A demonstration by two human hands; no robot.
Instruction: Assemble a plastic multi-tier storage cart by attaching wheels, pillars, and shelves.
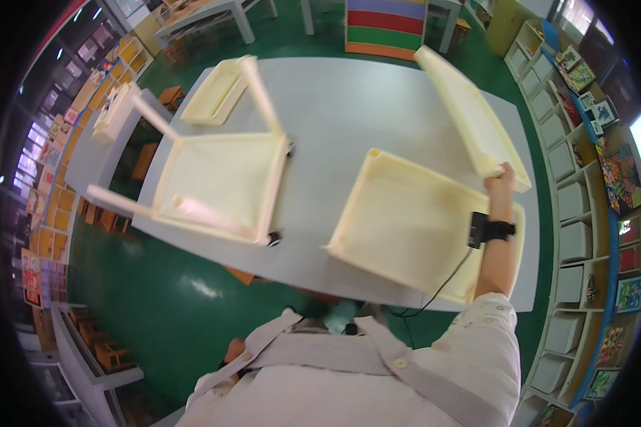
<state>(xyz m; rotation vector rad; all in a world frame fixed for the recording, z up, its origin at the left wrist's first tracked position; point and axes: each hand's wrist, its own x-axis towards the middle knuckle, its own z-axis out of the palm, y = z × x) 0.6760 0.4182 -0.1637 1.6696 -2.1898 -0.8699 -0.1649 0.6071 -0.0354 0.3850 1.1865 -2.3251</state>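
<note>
Head view: the right hand [500, 179] is closed around the near end of a raised cream tray [477, 117] at the table's right side.
Raised tray: tipped up, it reaches away from that hand, its long axis running from near right to far left; the right hand is much the nearer.
Flat tray [406, 220]: it lies on the grey table [320, 92], left and near of the grip, long axis roughly left to right.
Left hand [235, 350]: low at the person's left side, well apart from both trays; whether it grasps anything, I cannot tell.
Hidden: the right forearm covers part of the flat tray; the right fingertips are unclear, as is any contact between raised tray and table.
</note>
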